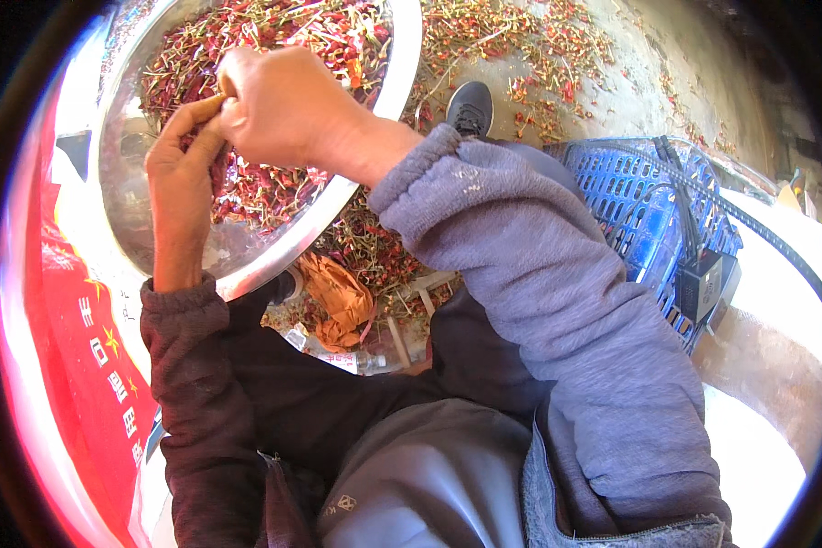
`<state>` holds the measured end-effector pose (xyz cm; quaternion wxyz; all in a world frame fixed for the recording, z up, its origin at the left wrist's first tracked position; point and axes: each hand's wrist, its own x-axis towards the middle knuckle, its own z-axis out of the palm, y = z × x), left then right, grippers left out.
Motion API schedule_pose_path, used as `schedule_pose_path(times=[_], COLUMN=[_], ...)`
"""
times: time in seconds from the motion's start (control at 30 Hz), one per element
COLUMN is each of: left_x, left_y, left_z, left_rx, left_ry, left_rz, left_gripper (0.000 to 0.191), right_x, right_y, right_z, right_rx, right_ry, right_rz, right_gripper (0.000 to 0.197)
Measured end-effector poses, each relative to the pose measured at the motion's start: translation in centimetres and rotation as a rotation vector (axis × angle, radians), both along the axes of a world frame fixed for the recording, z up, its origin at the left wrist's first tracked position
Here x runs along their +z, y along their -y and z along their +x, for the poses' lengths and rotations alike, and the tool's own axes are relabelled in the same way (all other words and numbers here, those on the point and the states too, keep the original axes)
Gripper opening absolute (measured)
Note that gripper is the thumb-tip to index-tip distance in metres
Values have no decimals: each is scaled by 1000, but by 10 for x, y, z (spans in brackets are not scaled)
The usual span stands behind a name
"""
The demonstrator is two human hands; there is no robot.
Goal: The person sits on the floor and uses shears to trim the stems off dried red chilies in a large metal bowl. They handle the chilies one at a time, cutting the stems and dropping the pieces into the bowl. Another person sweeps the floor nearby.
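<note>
Over a large round metal basin, my two hands meet at the fingertips. My left hand points upward, its thumb and fingers drawn together against the other hand. My right hand is curled, with the thumb pressed to the bent fingers. Whatever may lie between the fingertips is hidden. Dried red chillies with pale stems fill much of the basin below and around both hands.
Chilli stems and bits litter the floor beyond the basin. A shoe stands there. To the right is a blue plastic crate with a black device and cables. Crumpled orange paper and a plastic bottle lie below. Red printed sheeting hangs left.
</note>
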<state>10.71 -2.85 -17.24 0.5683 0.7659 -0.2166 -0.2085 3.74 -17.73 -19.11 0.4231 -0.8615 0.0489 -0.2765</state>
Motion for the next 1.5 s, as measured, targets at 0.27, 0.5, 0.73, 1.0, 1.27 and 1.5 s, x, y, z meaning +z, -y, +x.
schedule_pose_path(times=[0.27, 0.5, 0.73, 1.0, 1.27, 1.5], left_x=[-16, -10, 38, 53, -162, -329], left_y=[-13, -20, -59, -187, -416, -485], left_z=[-18, -25, -53, -166, -268, -304], left_rx=[22, 86, 144, 97, 1097, 1275], left_ry=[43, -364, -513, -330, -753, -875], left_rz=[42, -271, -366, -554, -215, 97], left_gripper=[20, 22, 30, 28, 11, 8], right_x=[-2, 4, -13, -21, -32, -68], right_y=[-28, -14, -19, -36, -32, 2], right_z=[-17, -4, -15, -18, -11, 19], right_rx=[1, 2, 148, 193, 160, 122], right_ry=[-167, -58, -275, -448, -473, -604], right_rz=[193, 398, 327, 476, 455, 726], right_gripper=[20, 18, 18, 18, 19, 19])
